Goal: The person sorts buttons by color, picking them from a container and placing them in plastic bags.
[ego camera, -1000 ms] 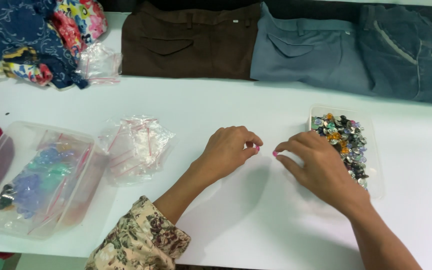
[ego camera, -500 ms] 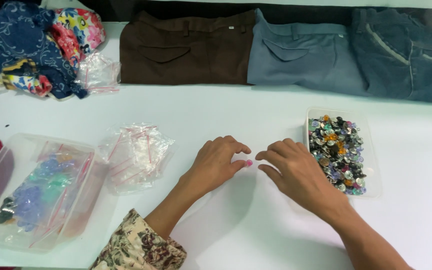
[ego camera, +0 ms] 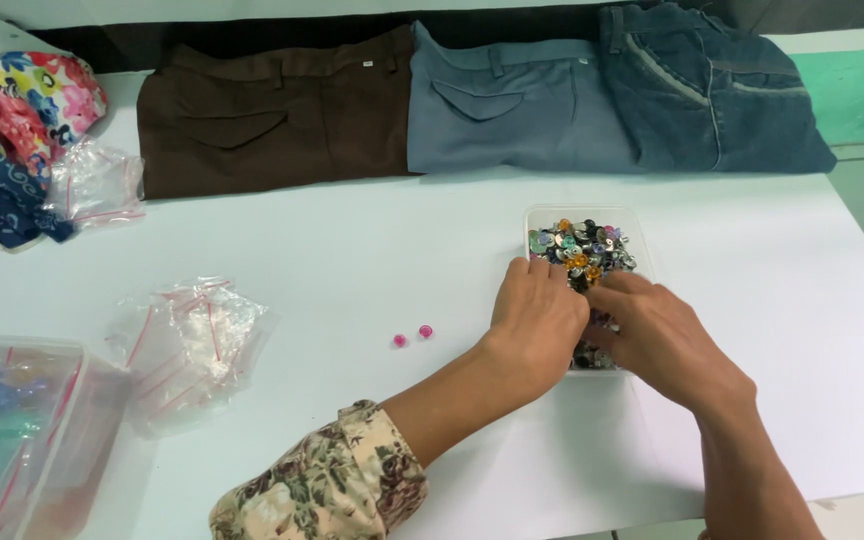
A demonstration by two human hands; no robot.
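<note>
A small clear box point(ego camera: 535, 216) full of mixed coloured buttons point(ego camera: 584, 246) stands on the white table point(ego camera: 372, 250). Both hands are over its near half. My left hand point(ego camera: 537, 322) rests palm down on the box's left side, fingers into the buttons. My right hand point(ego camera: 660, 340) covers the near right part, fingertips among the buttons; what they pinch is hidden. Two small pink buttons point(ego camera: 411, 336) lie loose on the table to the left of my left hand.
A heap of small clear zip bags point(ego camera: 189, 338) lies at left, beside a clear tub point(ego camera: 12, 430) with blue pieces. Brown point(ego camera: 272, 115), grey-blue point(ego camera: 507, 100) and denim trousers point(ego camera: 712, 90) lie folded along the far edge. Patterned cloth point(ego camera: 12, 130) sits far left.
Both hands have moved right from the bare table into the button box. Two pink buttons now lie where the hands were. The view has shifted right.
</note>
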